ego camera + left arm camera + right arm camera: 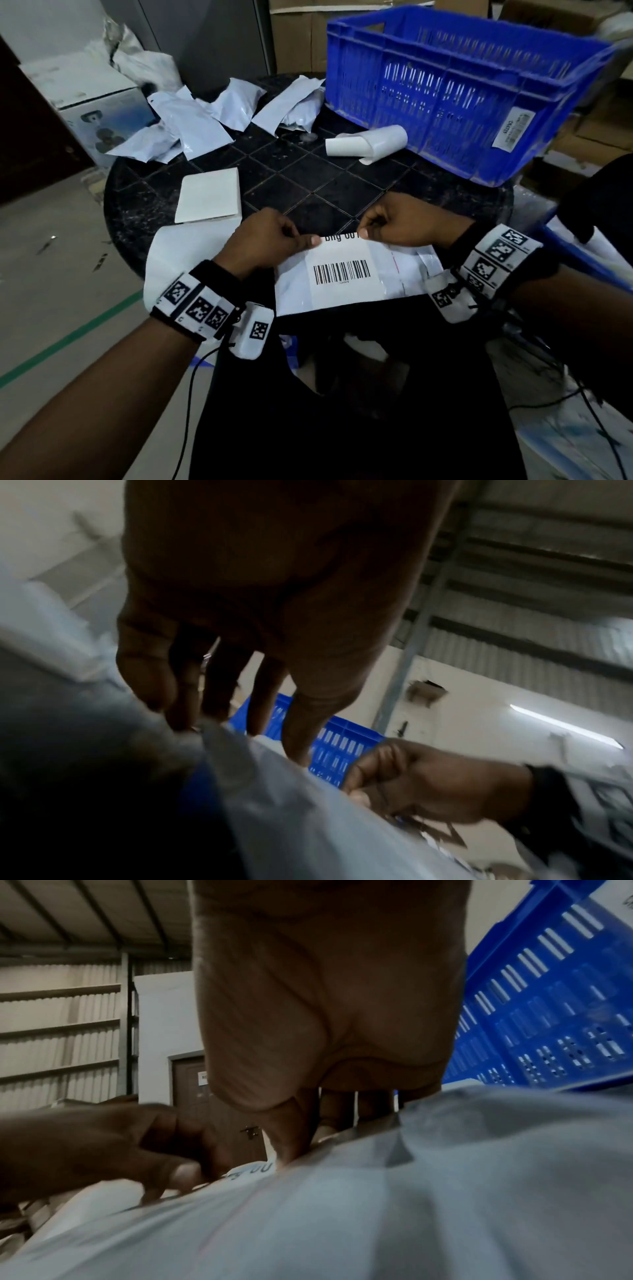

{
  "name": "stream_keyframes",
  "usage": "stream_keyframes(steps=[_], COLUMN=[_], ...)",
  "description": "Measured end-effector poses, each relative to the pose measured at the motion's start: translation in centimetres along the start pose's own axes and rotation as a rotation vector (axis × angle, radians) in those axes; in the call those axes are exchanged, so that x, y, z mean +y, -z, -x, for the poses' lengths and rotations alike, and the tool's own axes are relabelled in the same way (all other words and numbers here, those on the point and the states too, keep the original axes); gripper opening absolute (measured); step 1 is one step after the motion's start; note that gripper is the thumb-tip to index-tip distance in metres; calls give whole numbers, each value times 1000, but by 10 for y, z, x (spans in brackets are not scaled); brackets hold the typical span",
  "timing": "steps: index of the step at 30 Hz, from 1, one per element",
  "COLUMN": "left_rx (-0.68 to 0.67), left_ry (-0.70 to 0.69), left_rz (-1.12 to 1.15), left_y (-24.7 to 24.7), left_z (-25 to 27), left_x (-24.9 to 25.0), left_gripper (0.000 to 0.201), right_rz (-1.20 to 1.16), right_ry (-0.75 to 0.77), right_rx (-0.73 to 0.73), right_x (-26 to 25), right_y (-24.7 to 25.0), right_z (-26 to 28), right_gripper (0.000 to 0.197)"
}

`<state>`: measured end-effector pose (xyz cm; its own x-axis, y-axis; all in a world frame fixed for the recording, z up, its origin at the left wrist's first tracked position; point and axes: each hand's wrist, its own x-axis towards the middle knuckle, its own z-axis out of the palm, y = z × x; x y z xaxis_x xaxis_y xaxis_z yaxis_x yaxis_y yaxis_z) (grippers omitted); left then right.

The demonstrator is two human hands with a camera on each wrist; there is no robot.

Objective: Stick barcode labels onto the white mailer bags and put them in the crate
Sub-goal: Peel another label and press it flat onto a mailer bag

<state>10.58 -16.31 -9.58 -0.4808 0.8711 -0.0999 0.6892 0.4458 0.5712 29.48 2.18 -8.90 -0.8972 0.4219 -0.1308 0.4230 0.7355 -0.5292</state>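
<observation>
Head view: left hand and right hand pinch the label.

The right hand is seen from the wrist, filling the upper middle of the view, palm towards the camera. Its thumb is pressed down onto a white mailer bag, which spreads crumpled across the whole lower part of the view. At the left, the left hand is shown with curled fingers, its thumbnail visible, pinching the edge of a white label printed with dark letters. At the right edge, a blue slotted crate is seen behind the bag. In the background, corrugated metal walls, a roof and a brown door are visible.
</observation>
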Motion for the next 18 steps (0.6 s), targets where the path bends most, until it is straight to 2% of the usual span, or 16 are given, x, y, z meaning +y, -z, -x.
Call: stream_keyframes(steps=[2,3,4,6,8,9,11,12,14,15,18], left_rx=[180,243,226,-19,-269,-309,-285,-282,-321,-340,-317], left_ry=[-91,-178,-268,-383,-361,-336,-339,-366,-412,-422,-421], left_rz=[-251,-312,-311,-217,-270,-349,-492,-540,-594,-612,-646], left_y=[0,-1,-3,-11,-29,-38,-49,-50,-46,-44,-47], left_z=[6,9,12,20,28,30,33,32,33,33,32], left_x=[6,10,14,22,22,18,6,3,2,3,2], left_gripper=[39,46,56,78,95,101,114,117,111,110,108], right_rz=[107,136,166,279,352,326,224,195,256,325,430], right_ry=[14,21,23,24,44,82,208,236,189,166,162], right_rx=[78,105,121,176,292,350,370,314,158,141,234], right_x=[-4,-6,-8,-10,-16,-22,-38,-44,-51,-49,-42], right_y=[0,0,1,1,-4,-11,-36,-51,-81,-92,-104], right_z=[0,0,1,3,12,18,32,38,51,56,64], right_gripper=[10,11,13,24,40,49,60,65,85,94,104])
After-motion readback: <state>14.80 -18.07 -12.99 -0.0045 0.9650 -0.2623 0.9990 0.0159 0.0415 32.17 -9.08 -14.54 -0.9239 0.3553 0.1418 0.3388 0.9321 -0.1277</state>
